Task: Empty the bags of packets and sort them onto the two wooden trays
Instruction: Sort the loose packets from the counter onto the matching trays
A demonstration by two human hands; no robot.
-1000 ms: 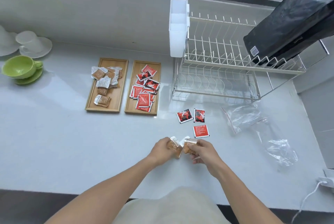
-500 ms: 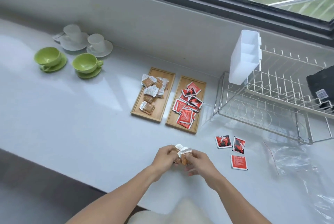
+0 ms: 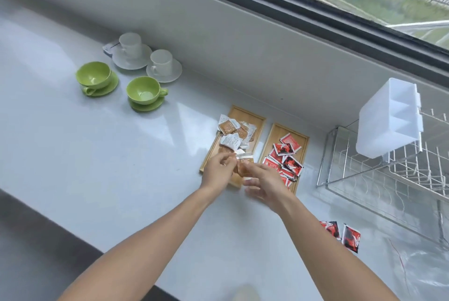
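Two wooden trays lie side by side on the white counter. The left tray (image 3: 252, 117) carries several brown packets (image 3: 228, 127); the right tray (image 3: 279, 131) carries several red packets (image 3: 286, 155). My left hand (image 3: 217, 172) and my right hand (image 3: 263, 182) meet over the near end of the left tray, both pinching a small bunch of brown packets (image 3: 244, 162). Two red packets (image 3: 349, 237) lie loose on the counter at the right, beside an empty clear plastic bag (image 3: 418, 269).
A wire dish rack (image 3: 379, 174) with a white plastic holder (image 3: 388, 118) stands right of the trays. Two green cups on saucers (image 3: 143, 91) and two white cups on saucers (image 3: 161, 65) sit at the back left. The counter's front edge runs along the lower left.
Both hands carried the brown packets from the counter near the loose red packets up and left to the near end of the left tray. The camera swung left.
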